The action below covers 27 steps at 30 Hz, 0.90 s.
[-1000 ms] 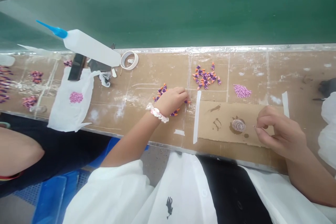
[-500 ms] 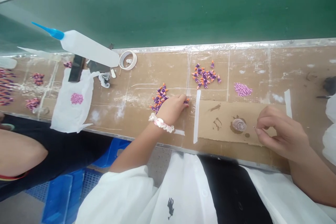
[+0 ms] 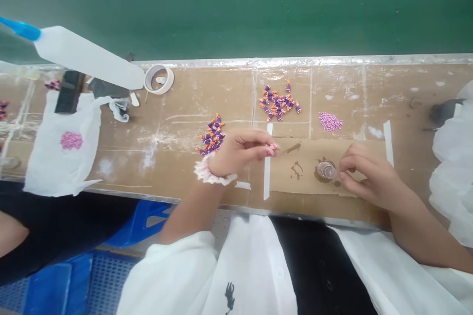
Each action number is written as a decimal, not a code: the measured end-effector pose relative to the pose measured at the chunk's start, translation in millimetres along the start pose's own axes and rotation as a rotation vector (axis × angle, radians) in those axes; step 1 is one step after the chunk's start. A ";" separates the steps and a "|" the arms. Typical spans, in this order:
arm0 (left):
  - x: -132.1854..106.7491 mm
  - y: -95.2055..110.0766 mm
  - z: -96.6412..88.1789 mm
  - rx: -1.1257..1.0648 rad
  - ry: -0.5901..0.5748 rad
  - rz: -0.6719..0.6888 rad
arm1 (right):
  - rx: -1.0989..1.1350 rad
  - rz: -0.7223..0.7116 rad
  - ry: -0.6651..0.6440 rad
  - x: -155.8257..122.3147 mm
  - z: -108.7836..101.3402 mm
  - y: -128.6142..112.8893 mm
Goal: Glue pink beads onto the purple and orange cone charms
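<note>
Head view. We recorded the left hand [image 3: 240,153] pinching a small pink piece [image 3: 273,147] between thumb and forefinger, above the left end of a taped-down cardboard sheet [image 3: 291,182]; a white scrunchie [image 3: 212,173] circled its wrist. The right hand [image 3: 369,174] was curled, thumb and forefinger pinched on a tiny pale item [image 3: 337,171], too small to identify. Just left of those fingertips: one small clear cup [image 3: 326,170], set on a dark stain; contact with the fingers we could not tell.

Just beyond the left wrist we counted one cluster of purple-and-orange figurines [image 3: 211,137]; beyond its fingertips, a second heap of figurines [image 3: 280,102]. Beyond the right hand, slightly leftward: a pile of pinkish-purple pellets [image 3: 330,121].

Well to the left of the left hand we listed a masking-tape roll [image 3: 169,81], a white blue-nozzled bottle [image 3: 92,56] and pink pellets [image 3: 71,141] on a white plastic bag [image 3: 59,167].
</note>
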<state>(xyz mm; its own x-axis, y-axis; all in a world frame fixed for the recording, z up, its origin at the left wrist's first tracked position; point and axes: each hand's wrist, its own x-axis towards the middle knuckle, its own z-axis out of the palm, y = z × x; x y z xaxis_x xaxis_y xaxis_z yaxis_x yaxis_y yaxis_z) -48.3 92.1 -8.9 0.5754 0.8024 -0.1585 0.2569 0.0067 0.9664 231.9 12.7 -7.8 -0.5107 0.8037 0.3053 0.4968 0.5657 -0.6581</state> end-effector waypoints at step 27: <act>7.1 -9.1 110.6 -0.292 0.076 0.161 | 0.054 0.031 0.110 2.6 10.0 -6.6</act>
<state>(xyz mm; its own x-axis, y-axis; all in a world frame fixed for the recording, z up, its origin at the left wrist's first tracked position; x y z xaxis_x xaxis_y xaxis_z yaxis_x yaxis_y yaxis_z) 39.3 31.7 -41.3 0.5283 0.8491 0.0059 -0.0720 0.0379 0.9967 220.3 9.1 -9.6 -0.4139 0.8378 0.3560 0.4715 0.5318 -0.7035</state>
